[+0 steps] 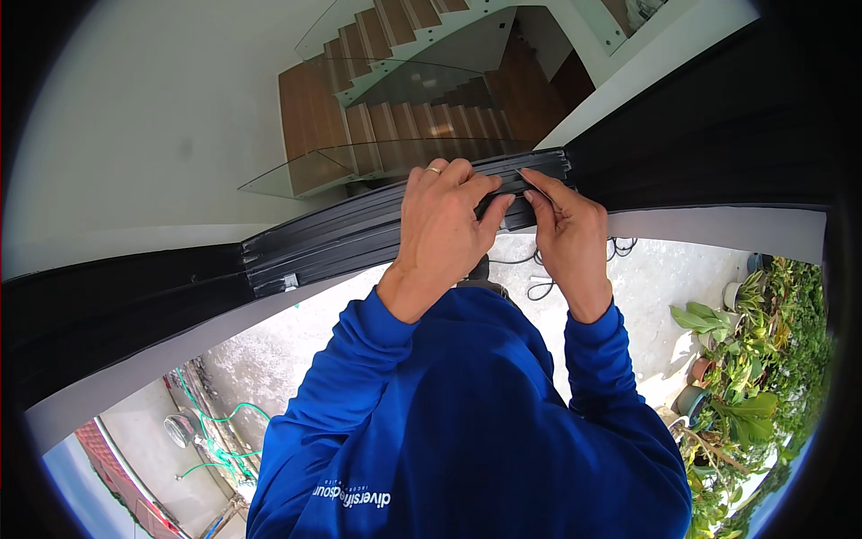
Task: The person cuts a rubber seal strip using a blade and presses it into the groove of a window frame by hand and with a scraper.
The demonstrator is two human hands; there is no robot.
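Both my hands are raised to a black grooved frame rail (337, 223) that runs across in front of me. My left hand (442, 229), with a ring on one finger, bends over the rail with its thumb and fingertips drawn together. Close beside it, my right hand (575, 235) pinches with thumb and index finger near the rail's right end. Something small and dark lies between the fingertips of the two hands; against the black rail its kind cannot be made out. A small pale piece (290, 282) sits on the rail's lower left end.
Black side panels (691, 135) flank the rail. Beyond it stand wooden stairs (386, 36) with a glass railing (296, 172). Below are a concrete floor (260, 359), a black cable (541, 289), a green hose (211, 415) and, at right, potted plants (741, 409).
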